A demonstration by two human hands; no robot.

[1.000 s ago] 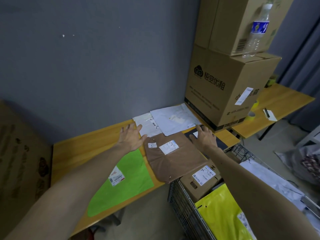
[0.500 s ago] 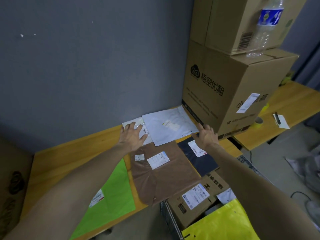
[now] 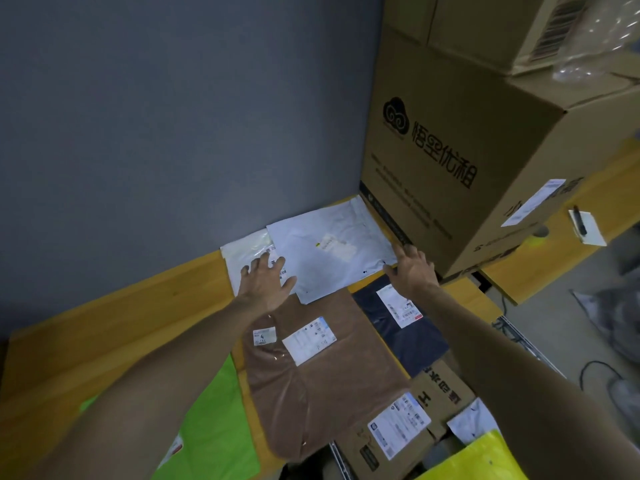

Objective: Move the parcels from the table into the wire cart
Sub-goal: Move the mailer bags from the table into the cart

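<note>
Several flat parcels lie on the wooden table (image 3: 104, 327). A pale grey mailer (image 3: 329, 251) sits at the back against the wall, over a white mailer (image 3: 242, 249). My left hand (image 3: 265, 282) lies with spread fingers on the left edge of the grey mailer. At the mailer's right corner is my right hand (image 3: 414, 268), fingers extended and touching it. In front lie a brown parcel (image 3: 322, 375), a dark blue parcel (image 3: 398, 327) and a green mailer (image 3: 214, 431). The wire cart (image 3: 341, 462) at bottom right holds a small cardboard box (image 3: 398, 434) and a yellow bag (image 3: 481, 459).
Two big stacked cardboard boxes (image 3: 467, 140) stand on the table right of the parcels, close to my right hand. A second table (image 3: 554, 258) behind them carries a notepad with a pen (image 3: 585, 226). A grey wall bounds the back.
Both hands have moved forward from the brown parcel to the edges of the grey mailer. The view has closed in on the table.
</note>
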